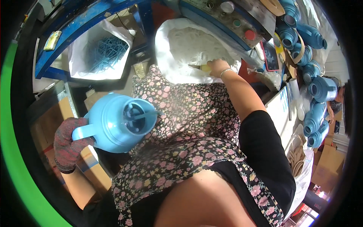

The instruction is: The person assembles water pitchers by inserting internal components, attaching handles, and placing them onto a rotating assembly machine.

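My left hand point(72, 142), in a dark red-and-grey knit glove, is closed around the handle of a light blue plastic jug body point(107, 123). The jug is tilted on its side over my lap, its wide mouth turned to the right with a blue strip of plastic across the opening. My bare right hand point(218, 69) grips the yellow handle of a small knife point(204, 68), its short blade pointing left. That hand is above the near right part of a white sack point(163, 45) with translucent pieces inside.
Beyond the jug, a white bag point(77, 56) holds thin blue plastic strips point(107, 51). A machine panel with a red button point(250, 35) borders the far side. Several blue jug bodies point(322, 89) line the right; a phone point(269, 55) lies nearer. Cardboard boxes point(51, 125) stand at left.
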`<act>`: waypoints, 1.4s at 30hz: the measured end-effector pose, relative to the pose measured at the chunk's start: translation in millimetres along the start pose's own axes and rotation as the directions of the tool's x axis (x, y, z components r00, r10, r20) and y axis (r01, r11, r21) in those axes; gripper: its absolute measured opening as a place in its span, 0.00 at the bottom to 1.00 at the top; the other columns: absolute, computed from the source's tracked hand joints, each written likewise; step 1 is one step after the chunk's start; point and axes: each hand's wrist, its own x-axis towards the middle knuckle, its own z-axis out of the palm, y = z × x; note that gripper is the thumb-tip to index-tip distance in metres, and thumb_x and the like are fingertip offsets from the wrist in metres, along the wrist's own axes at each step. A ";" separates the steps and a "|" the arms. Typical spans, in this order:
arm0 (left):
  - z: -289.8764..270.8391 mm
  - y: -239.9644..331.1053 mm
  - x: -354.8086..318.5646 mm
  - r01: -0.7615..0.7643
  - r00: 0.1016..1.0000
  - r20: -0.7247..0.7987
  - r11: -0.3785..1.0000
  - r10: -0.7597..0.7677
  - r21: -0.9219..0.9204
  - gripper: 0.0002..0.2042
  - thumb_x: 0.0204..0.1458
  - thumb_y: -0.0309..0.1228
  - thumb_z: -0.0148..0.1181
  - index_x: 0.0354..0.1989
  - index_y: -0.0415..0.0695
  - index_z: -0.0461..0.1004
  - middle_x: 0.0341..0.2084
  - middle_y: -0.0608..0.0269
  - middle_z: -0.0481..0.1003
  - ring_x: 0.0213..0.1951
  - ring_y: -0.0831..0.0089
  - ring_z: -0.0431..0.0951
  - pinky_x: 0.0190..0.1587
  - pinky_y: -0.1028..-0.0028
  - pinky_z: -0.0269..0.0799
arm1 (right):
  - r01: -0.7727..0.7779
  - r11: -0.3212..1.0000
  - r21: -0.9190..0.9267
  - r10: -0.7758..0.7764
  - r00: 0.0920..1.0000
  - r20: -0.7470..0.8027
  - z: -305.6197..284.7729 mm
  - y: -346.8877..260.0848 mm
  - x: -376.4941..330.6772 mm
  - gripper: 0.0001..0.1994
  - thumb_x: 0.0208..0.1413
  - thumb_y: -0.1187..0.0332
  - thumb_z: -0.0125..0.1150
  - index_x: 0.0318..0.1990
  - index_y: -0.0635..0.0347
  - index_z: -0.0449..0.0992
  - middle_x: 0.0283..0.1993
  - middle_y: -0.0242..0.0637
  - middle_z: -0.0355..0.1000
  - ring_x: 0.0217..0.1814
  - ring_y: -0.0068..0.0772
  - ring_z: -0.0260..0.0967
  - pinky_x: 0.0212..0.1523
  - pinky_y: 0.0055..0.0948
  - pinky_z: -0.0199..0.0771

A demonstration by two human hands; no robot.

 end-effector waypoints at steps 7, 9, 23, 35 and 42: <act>11.1 -9.1 2.2 0.124 0.982 -0.148 0.991 -0.114 0.055 0.23 0.31 0.25 0.71 0.41 0.39 0.75 0.31 0.61 0.76 0.33 0.70 0.78 0.37 0.72 0.74 | -0.020 0.984 0.174 0.009 0.998 0.066 -0.9 0.4 -0.1 0.13 0.48 0.72 0.55 0.44 0.57 0.72 0.43 0.50 0.74 0.46 0.52 0.71 0.46 0.41 0.69; 6.5 -11.1 3.8 0.074 0.982 -0.184 0.981 -0.041 0.177 0.24 0.29 0.27 0.73 0.40 0.39 0.75 0.30 0.62 0.77 0.33 0.71 0.78 0.37 0.73 0.74 | -0.043 0.978 0.206 0.031 0.997 0.065 -7.1 1.6 -1.4 0.14 0.50 0.71 0.53 0.46 0.57 0.70 0.44 0.52 0.74 0.47 0.52 0.71 0.46 0.41 0.69; -6.3 -9.5 50.5 -0.076 0.996 -0.023 0.974 0.083 0.216 0.26 0.21 0.34 0.74 0.37 0.43 0.78 0.33 0.62 0.76 0.37 0.67 0.77 0.42 0.69 0.73 | 0.135 0.848 0.513 0.060 0.936 -0.346 -114.3 -47.0 -123.2 0.26 0.48 0.65 0.60 0.57 0.54 0.65 0.46 0.50 0.74 0.47 0.48 0.72 0.47 0.38 0.70; 1.5 12.5 94.5 -0.413 0.908 0.245 0.826 0.340 0.384 0.26 0.21 0.36 0.72 0.36 0.43 0.78 0.31 0.63 0.74 0.37 0.68 0.76 0.42 0.70 0.70 | 0.653 0.658 -0.374 -0.724 0.411 -0.554 -208.1 -151.8 -182.4 0.12 0.51 0.64 0.61 0.44 0.50 0.75 0.24 0.31 0.67 0.25 0.35 0.70 0.24 0.32 0.68; 13.2 16.2 41.8 -0.069 0.991 -0.083 0.933 0.105 0.354 0.26 0.22 0.33 0.73 0.37 0.39 0.76 0.33 0.58 0.76 0.37 0.65 0.77 0.41 0.68 0.73 | 0.605 0.778 0.171 -0.459 0.733 -0.503 -217.5 -115.7 -223.1 0.15 0.53 0.67 0.59 0.49 0.57 0.73 0.30 0.46 0.75 0.31 0.44 0.76 0.32 0.34 0.74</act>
